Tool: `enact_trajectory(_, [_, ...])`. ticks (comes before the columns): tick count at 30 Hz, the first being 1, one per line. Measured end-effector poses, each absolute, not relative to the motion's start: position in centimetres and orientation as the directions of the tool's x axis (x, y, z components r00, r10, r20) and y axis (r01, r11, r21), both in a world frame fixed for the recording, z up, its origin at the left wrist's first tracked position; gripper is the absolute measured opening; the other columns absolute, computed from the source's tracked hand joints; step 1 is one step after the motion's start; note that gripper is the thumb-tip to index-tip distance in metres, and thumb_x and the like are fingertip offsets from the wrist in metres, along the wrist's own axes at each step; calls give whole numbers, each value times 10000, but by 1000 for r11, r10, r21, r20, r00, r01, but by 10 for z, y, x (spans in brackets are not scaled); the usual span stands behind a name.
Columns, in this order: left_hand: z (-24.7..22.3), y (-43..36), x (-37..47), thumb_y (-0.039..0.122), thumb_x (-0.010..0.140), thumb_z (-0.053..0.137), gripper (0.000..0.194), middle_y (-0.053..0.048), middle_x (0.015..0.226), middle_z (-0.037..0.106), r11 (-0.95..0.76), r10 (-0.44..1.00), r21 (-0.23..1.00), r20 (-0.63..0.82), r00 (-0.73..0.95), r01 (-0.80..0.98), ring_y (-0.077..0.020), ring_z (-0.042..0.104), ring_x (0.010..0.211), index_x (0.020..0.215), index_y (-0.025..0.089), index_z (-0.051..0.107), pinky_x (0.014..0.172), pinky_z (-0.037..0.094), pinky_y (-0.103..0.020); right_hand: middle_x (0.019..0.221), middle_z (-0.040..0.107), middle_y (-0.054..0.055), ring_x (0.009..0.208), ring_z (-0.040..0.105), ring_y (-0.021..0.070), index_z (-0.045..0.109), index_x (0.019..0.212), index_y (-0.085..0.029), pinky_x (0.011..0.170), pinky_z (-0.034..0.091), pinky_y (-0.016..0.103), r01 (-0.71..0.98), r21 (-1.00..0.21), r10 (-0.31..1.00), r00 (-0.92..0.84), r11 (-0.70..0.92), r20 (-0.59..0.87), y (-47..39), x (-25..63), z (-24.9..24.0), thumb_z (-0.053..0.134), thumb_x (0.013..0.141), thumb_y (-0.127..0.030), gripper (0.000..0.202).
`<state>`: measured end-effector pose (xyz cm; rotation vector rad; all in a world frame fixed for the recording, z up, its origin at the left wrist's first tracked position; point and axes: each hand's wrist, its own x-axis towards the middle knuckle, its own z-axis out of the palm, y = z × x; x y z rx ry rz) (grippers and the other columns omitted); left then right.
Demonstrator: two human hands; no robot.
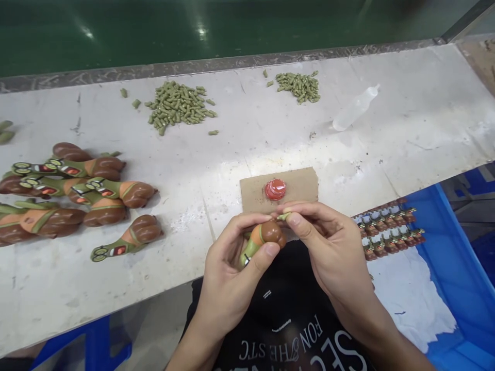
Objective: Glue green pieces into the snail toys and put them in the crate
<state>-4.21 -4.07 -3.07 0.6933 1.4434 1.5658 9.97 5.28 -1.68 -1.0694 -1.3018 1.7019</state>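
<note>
My left hand (235, 275) is wrapped round a green and brown figure (269, 233), its brown rounded end turned toward my other hand. Between the thumb and index finger of my right hand (328, 237) is a small green piece (284, 216), held at the brown end of the figure; whether the two touch is hard to tell. Just beyond the hands lies a piece of cardboard (251, 193) with a red round blob or cap (275, 189) on it. Several similar figures (139, 193) lie at the left of the white table.
Two piles of small green pieces (178, 105) (299, 86) lie toward the back of the table (247, 139). A translucent bottle (355, 108) lies at the back right. At the lower right, a blue crate (464, 257) holds rows of small figures (390, 234) and white sheeting.
</note>
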Motion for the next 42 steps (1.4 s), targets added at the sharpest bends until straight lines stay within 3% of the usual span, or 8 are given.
enact_trajectory(9, [-29, -41, -44, 241, 1057, 889, 214, 42, 1187, 868, 52, 897, 978, -136, -420, -204, -151, 835, 1128, 1223, 374, 862, 994, 654, -194, 1104, 894, 39, 1065, 870, 233, 920, 1016, -292, 967, 757, 348, 13, -994, 921, -375, -112, -109, 52, 97, -7, 893, 1049, -236, 70])
enact_trajectory(15, [-31, -40, -46, 204, 1029, 907, 221, 19, 1181, 843, 23, 907, 986, -90, -411, -167, -167, 817, 1155, 1189, 350, 866, 1027, 652, -213, 1100, 883, 31, 1077, 858, 214, 917, 1023, -300, 945, 747, 311, 24, -999, 926, -374, -46, -52, 47, 96, -7, 849, 1042, -137, 178])
enact_trajectory(19, [-33, -45, -48, 281, 1051, 906, 173, 1, 1181, 848, 26, 903, 982, -104, -416, -189, -185, 825, 1131, 1201, 358, 868, 991, 662, -227, 1114, 890, 27, 1067, 859, 217, 923, 1054, -311, 947, 740, 327, 58, -998, 913, -407, 10, -15, 45, 97, -1, 847, 1057, -150, 178])
enact_trajectory(22, [-35, -50, -49, 416, 1099, 860, 176, -34, 1183, 839, 22, 902, 951, -152, -405, -310, -198, 825, 972, 1257, 339, 844, 880, 692, -284, 1151, 902, 24, 1092, 865, 244, 936, 1127, -337, 934, 745, 367, 99, -986, 871, -486, 135, 71, 60, 102, 11, 862, 1069, -182, 181])
enact_trajectory(27, [-35, -49, -50, 513, 1112, 819, 261, -43, 1051, 795, -28, 862, 855, -242, -446, -518, -192, 734, 751, 1237, 299, 739, 568, 613, -272, 1132, 892, 57, 1024, 856, 275, 910, 1185, -264, 952, 742, 452, 268, -819, 842, -357, 508, 405, 142, 86, 13, 760, 1109, -173, 192])
enact_trajectory(29, [-32, -46, -50, 510, 1093, 845, 279, -31, 981, 767, -21, 858, 824, -276, -434, -567, -158, 671, 688, 1185, 271, 735, 550, 560, -243, 1240, 873, 97, 1084, 845, 301, 882, 1252, -223, 964, 736, 470, 364, -710, 785, -431, 603, 446, 188, 67, 3, 670, 1087, -105, 293])
enact_trajectory(33, [-27, -42, -48, 559, 1057, 874, 363, -32, 963, 719, -21, 821, 797, -331, -465, -604, -123, 578, 667, 1119, 219, 764, 615, 534, -262, 1375, 802, 177, 1288, 764, 372, 843, 1272, -177, 1171, 635, 575, 632, -449, 775, -500, 632, 387, 259, 28, -20, 474, 997, 74, 525])
enact_trajectory(42, [-30, -44, -48, 566, 1007, 934, 406, -25, 993, 675, -41, 861, 783, -288, -420, -621, -109, 531, 690, 1148, 213, 790, 620, 505, -261, 1143, 798, 189, 1130, 756, 394, 834, 991, -161, 1077, 610, 564, 684, -415, 800, -516, 600, 306, 279, 21, -36, 521, 956, 46, 377])
